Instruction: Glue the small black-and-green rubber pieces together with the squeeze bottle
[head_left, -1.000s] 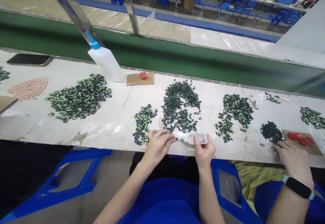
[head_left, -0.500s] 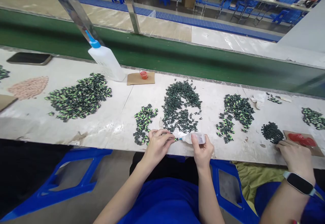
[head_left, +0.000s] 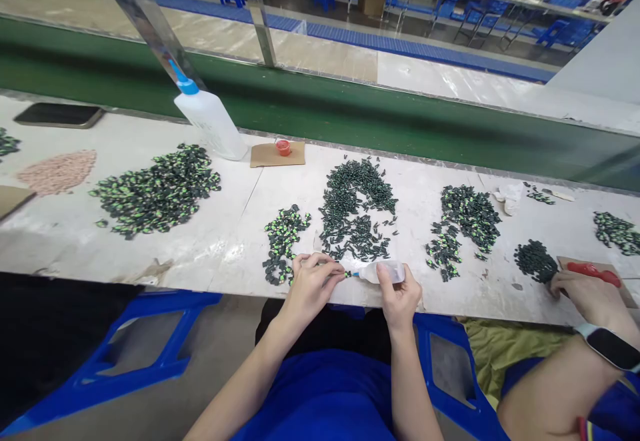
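The left hand [head_left: 314, 284] has its fingertips pinched together on a tiny dark piece flecked with green [head_left: 348, 273], near the front edge of the scuffed, pale desk [head_left: 240, 251]. The right hand [head_left: 403, 294] clamps thumb and fingers around a small, translucent plastic bottle [head_left: 371, 273], held almost level, its tapered blue nozzle [head_left: 355, 274] pointing at the piece; whether the two touch is too small to tell. Just behind, slender dark-green pellets [head_left: 357, 177] spread in a loose ring. Beside them lies a knobbly heap of black-and-lime bits [head_left: 284, 227]. Farther left, a tall, milky plastic bottle [head_left: 214, 126] with a blue conical cap stands near a flat cardboard rectangle [head_left: 261, 156] bearing a little red cup [head_left: 283, 148].
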### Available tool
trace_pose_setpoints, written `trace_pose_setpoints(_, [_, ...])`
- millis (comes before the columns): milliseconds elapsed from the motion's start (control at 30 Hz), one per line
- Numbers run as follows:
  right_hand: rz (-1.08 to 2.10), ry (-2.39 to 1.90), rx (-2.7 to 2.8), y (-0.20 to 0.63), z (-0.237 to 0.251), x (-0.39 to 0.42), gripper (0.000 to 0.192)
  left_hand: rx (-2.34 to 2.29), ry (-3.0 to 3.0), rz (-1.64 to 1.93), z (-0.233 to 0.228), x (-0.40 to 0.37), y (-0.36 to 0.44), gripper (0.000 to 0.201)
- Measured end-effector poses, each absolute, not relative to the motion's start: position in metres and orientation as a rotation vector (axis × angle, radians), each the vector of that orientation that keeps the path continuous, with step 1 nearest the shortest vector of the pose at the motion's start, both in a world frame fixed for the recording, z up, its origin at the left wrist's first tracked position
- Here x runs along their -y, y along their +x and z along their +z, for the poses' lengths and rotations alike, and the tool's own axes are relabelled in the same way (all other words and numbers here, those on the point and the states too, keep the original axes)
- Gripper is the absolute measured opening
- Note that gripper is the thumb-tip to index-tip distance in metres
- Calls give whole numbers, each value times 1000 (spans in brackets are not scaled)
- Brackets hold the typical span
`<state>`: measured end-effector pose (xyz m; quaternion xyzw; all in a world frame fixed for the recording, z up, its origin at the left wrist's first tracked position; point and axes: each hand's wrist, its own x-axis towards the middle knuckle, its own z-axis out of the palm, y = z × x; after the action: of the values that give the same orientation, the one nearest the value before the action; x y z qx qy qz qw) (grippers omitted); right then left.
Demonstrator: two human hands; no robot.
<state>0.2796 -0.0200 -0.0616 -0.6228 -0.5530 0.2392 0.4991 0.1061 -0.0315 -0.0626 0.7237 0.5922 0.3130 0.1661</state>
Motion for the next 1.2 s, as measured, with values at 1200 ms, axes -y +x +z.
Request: trace_pose_setpoints(1200, [-52,-1387,1092,305,-67,18,65,-1878,2003,1100,-56,30,72,10])
